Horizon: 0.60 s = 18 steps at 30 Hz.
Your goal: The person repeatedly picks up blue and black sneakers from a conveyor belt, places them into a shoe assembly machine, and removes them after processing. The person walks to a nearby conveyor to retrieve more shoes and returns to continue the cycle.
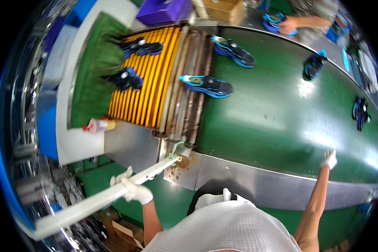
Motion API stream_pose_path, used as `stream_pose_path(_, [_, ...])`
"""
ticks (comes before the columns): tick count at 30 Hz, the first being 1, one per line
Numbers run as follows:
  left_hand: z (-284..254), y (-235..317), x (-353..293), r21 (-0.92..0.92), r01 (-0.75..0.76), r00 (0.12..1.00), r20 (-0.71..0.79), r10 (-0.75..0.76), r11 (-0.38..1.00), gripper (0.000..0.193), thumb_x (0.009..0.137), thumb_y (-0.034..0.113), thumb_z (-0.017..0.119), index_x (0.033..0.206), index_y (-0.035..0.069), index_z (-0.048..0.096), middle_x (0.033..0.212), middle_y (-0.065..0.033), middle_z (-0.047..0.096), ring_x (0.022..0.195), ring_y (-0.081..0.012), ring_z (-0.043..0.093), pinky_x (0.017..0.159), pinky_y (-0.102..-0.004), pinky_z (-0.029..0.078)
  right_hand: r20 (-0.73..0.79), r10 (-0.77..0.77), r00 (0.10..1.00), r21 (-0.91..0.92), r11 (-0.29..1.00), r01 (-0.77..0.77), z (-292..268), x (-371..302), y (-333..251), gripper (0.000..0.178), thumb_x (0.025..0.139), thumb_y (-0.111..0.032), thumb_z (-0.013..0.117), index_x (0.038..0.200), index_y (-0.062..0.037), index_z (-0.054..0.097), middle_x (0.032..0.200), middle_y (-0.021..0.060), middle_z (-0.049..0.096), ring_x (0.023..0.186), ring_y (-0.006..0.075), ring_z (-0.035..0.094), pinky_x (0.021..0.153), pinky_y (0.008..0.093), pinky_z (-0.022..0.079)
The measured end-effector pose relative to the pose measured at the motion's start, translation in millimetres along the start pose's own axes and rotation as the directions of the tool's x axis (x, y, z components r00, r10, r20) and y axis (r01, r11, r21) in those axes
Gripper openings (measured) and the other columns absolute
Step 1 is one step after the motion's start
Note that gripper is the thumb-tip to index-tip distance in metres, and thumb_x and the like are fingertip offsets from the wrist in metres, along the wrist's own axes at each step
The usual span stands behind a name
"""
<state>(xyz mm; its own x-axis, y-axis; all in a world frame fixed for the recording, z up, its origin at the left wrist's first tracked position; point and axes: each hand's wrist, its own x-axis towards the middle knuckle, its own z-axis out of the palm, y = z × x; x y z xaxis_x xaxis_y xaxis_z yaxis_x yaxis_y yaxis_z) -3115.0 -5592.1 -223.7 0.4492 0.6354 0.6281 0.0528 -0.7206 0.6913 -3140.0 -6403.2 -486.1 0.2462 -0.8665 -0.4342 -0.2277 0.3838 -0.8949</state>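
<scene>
My left hand (135, 191), in a white glove, is on a long white bar (90, 208) that slants up toward the conveyor. Its fingers are spread apart at the bar's far side and do not wrap it. My right hand (329, 159), gloved too, hovers over the near edge of the green belt (273, 126). Its fingers look curled, with nothing visible in them. Black and blue sneakers lie about the line: one sneaker (210, 86) at the belt's left end, another sneaker (235, 52) behind it, and a sneaker (360, 112) at the far right.
Yellow rollers (140, 94) carry more sneakers, blurred, by a green strip curtain (88, 80). Across the belt, another person's hand (287, 26) touches a blue sneaker (274, 22). A bottle (100, 125) lies beside the rollers. A purple box (164, 11) stands at the back.
</scene>
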Motion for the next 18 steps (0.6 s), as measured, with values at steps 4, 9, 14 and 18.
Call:
stream_pose_path(4, [18,10,9,-0.331,0.169,0.985,0.027,-0.170,0.928,0.044,0.094,0.008,0.057,0.131,-0.007,0.039,0.083,-0.0129,0.058,0.077,-0.0252,0.063,0.084,-0.0446,0.060,0.248,-0.160,0.955,-0.398,0.882,0.251,-58,-79,39,0.042,0.099,-0.042,0.056,0.085,-0.0037,0.066,0.078,0.0054,0.068,0.067,0.0171,0.064,0.058,0.0349,0.051])
stream_pose_path(9, [3,8,7,-0.370,0.326,0.945,0.114,-0.306,0.870,0.045,0.093,-0.009,0.051,0.135,-0.005,0.035,0.091,-0.0137,0.059,0.078,-0.0238,0.067,0.084,-0.0381,0.058,0.594,0.519,0.614,-0.507,0.835,-0.214,7,-290,82,0.023,0.100,-0.022,0.060,0.104,0.0001,0.063,0.088,0.0128,0.069,0.065,0.0202,0.065,0.053,0.0332,0.054])
stream_pose_path(14, [7,5,6,-0.451,0.340,0.940,0.185,-0.285,0.825,0.049,0.092,-0.007,0.059,0.135,-0.004,0.035,0.083,-0.0090,0.059,0.075,-0.0173,0.065,0.074,-0.0314,0.056,0.675,0.688,0.265,-0.519,0.699,-0.493,-6,-333,160,0.018,0.103,-0.017,0.055,0.106,0.0005,0.059,0.085,0.0112,0.065,0.064,0.0238,0.064,0.058,0.0369,0.058])
stream_pose_path(18, [-2,2,11,-0.362,0.359,0.932,0.181,-0.313,0.860,0.046,0.093,0.005,0.063,0.133,-0.003,0.041,0.083,-0.0062,0.061,0.075,-0.0160,0.065,0.070,-0.0305,0.053,0.670,0.686,0.283,-0.607,0.726,-0.324,-10,-339,159,0.014,0.101,-0.014,0.056,0.099,-0.0001,0.056,0.081,0.0096,0.061,0.062,0.0223,0.061,0.060,0.0381,0.057])
